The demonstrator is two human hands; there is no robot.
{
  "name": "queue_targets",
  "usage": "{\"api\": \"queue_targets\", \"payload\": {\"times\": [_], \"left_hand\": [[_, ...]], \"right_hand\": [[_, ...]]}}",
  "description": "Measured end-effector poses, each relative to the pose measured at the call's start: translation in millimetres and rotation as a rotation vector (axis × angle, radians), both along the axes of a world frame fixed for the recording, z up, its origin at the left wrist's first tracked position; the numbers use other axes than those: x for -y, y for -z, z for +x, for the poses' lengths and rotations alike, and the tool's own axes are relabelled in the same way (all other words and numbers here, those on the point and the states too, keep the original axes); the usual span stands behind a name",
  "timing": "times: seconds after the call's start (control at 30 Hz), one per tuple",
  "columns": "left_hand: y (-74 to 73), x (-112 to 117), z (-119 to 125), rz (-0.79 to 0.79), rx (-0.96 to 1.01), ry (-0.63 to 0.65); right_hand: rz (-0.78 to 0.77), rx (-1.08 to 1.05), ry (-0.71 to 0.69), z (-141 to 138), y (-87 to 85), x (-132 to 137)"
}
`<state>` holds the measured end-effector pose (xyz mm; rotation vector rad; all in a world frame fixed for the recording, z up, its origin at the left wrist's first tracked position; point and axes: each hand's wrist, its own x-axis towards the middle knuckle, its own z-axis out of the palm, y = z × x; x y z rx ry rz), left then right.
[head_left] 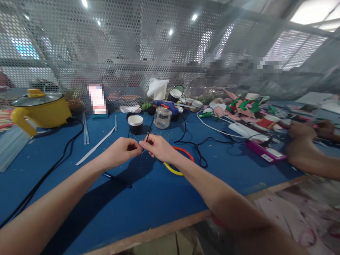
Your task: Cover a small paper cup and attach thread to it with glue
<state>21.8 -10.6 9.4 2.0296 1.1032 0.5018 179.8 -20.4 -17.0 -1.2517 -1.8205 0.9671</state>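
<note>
My left hand (122, 152) and my right hand (160, 148) meet over the middle of the blue table, fingertips pinched close together. Between them runs a thin black cord (149, 130), one length rising from my right fingers and another dark length showing above my left. The exact spot where the fingertips meet is too small to make out. Just beyond my hands stand a small black cup with a white rim (135, 124) and a clear jar (162, 118). Partly behind my right wrist lies a red and yellow ring (191, 157).
A blue glue gun (172, 107) lies behind the jar. At left are a yellow electric pot (50, 113) and its black cable (62, 156). White strips (97, 145) lie nearby. Toward the right are a purple box (265, 152), a white power strip (247, 132) and another person's arm (308, 157).
</note>
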Motion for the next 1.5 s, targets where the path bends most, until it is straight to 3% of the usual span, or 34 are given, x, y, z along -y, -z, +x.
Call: {"api": "queue_targets", "payload": {"times": [0.23, 0.47, 0.83, 1.07, 1.3, 1.5], "left_hand": [[9.8, 1, 4, -0.032, 0.075, -0.065], [6.5, 4, 6, -0.147, 0.201, -0.063], [-2.4, 2, 1, -0.033, 0.009, 0.016], [4.6, 3, 4, -0.064, 0.082, -0.039], [4.8, 4, 4, -0.245, 0.171, -0.034], [8.4, 1, 3, -0.108, 0.148, -0.046]], "right_hand": [[0.031, 0.006, 0.04, -3, 1.0, 3], [-0.058, -0.23, -0.147, 1, 2.0, -2], [-0.011, -0.032, -0.036, 2, -0.2, 0], [0.011, -0.019, 0.008, -1, 1.0, 2], [-0.044, -0.248, -0.187, 1, 4.4, -2], [0.014, -0.077, -0.056, 1, 5.9, -4]]}}
